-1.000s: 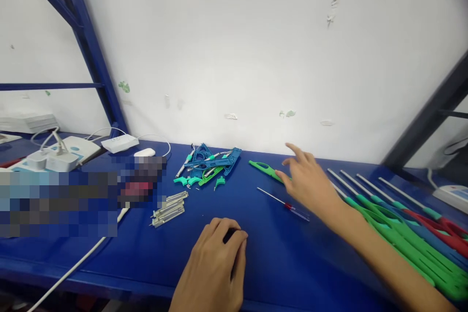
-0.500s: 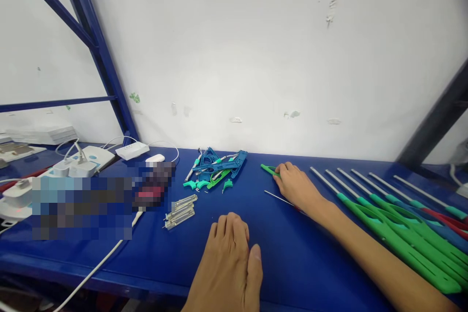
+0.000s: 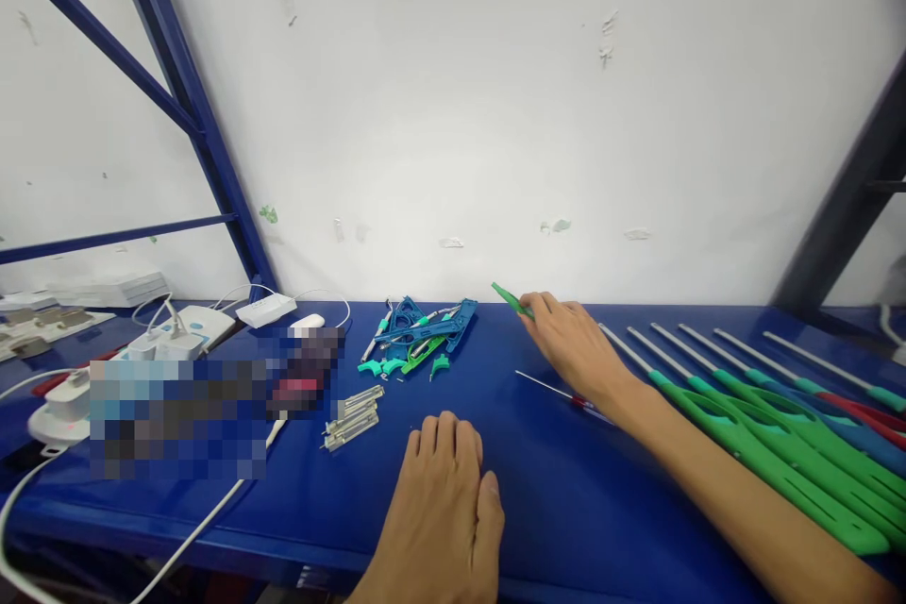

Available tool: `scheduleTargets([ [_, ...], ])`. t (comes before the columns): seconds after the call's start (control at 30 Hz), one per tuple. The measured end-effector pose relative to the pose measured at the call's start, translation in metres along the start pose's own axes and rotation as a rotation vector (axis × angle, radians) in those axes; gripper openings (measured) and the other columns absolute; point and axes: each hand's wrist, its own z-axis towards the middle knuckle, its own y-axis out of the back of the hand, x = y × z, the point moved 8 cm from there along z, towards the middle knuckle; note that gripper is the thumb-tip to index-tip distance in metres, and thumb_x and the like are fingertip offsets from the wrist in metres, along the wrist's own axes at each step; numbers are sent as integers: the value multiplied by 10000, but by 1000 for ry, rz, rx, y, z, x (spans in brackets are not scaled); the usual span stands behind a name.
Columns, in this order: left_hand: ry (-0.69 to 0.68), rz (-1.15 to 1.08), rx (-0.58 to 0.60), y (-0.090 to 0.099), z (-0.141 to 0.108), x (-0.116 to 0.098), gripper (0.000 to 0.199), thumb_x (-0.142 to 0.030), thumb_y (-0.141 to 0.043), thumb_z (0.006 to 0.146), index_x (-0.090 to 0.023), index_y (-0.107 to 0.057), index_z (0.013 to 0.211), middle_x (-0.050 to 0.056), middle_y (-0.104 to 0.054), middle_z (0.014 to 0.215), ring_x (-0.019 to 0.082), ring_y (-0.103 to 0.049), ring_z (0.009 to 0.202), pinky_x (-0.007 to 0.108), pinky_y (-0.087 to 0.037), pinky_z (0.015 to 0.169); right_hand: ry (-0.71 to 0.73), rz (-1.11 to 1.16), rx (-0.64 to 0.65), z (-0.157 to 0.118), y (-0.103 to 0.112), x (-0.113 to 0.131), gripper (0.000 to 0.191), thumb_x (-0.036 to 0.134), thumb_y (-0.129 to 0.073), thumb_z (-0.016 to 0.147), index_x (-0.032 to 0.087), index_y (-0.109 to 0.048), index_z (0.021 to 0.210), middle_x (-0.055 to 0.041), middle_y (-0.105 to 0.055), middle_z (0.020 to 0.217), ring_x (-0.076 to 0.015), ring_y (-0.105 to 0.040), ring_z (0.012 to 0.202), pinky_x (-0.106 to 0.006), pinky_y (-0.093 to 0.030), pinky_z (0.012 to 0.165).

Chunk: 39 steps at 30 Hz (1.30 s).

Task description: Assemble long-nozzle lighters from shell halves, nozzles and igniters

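My right hand is closed on a green plastic lighter casing piece, whose far end sticks out past my fingers, raised above the table. Below that wrist lies a thin screwdriver with a reddish handle partly behind my forearm. My left hand rests flat on the blue tabletop with its fingers stretched forward, holding nothing. Ahead of it sits a pile of blue lighter casing parts with metal tubes and a green casing piece. Small teal triggers lie along its near side. Clear fuel tanks lie left of my left hand.
Several assembled long-neck lighters in green, blue and red lie in a row at the right. Power strips with plugs, white cables and a blurred patch occupy the left. Behind the table stands a white wall; blue metal posts frame it.
My right hand has lifted the green casing piece off the table, uncovering more of the screwdriver. My left hand stays in place. The view has shifted slightly.
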Motion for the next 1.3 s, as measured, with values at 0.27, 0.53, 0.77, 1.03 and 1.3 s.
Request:
scheduleTargets([
  [0.27, 78, 16, 108, 69, 42, 34, 315, -229, -341, 1064, -194, -654, 1061, 115, -702, 1118, 290, -639, 1101, 448, -493, 998, 237, 331, 114, -13, -1, 42, 284, 360, -630, 1029, 174, -646, 1243, -61, -707, 1128, -174, -706, 898, -368, -617, 794],
  [0.53, 137, 167, 225, 80, 98, 121, 236, -375, -629, 1028, -154, -684, 1087, 59, -707, 1048, 193, -690, 918, 395, -592, 849, 479, 318, 236, -33, -12, 87, 211, 340, -646, 1017, 175, -687, 1141, -58, -711, 1131, -197, -697, 989, -419, -596, 886],
  [0.77, 55, 156, 302, 61, 117, 105, 301, -377, -647, 1018, -155, -654, 1222, 88, -686, 1183, 219, -694, 1000, 421, -607, 869, 425, 212, 139, -26, -5, 67, 227, 340, -656, 1008, 176, -679, 1164, -68, -695, 1183, -213, -684, 1034, -440, -585, 912],
  [1.03, -65, 122, 289, 44, 134, 90, 323, -399, -655, 1011, -154, -653, 1222, 88, -687, 1177, 216, -694, 987, 417, -608, 858, 384, 197, 69, -22, 0, 55, 225, 328, -655, 1009, 180, -673, 1178, -71, -685, 1201, -204, -684, 1015, -415, -596, 878],
  [1.3, -167, 50, 190, 33, 133, 79, 294, -366, -651, 1016, -160, -654, 1226, 90, -682, 1197, 219, -691, 1007, 421, -606, 873, 401, 227, 80, -22, -1, 55, 209, 325, -655, 1010, 174, -680, 1153, -63, -698, 1161, -202, -689, 1005, -420, -595, 888],
])
